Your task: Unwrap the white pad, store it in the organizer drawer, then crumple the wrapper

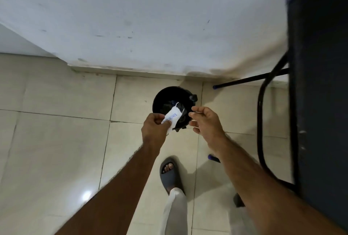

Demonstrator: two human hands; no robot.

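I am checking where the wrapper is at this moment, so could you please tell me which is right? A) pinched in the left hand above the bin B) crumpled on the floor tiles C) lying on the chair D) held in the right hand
A: the left hand pinches the white wrapper over the black bin, while the right hand is beside it, off the wrapper.

Wrapper (172, 119) print blurred, bin (172, 106) interior dark — contents unclear; table (320, 84) cut off right
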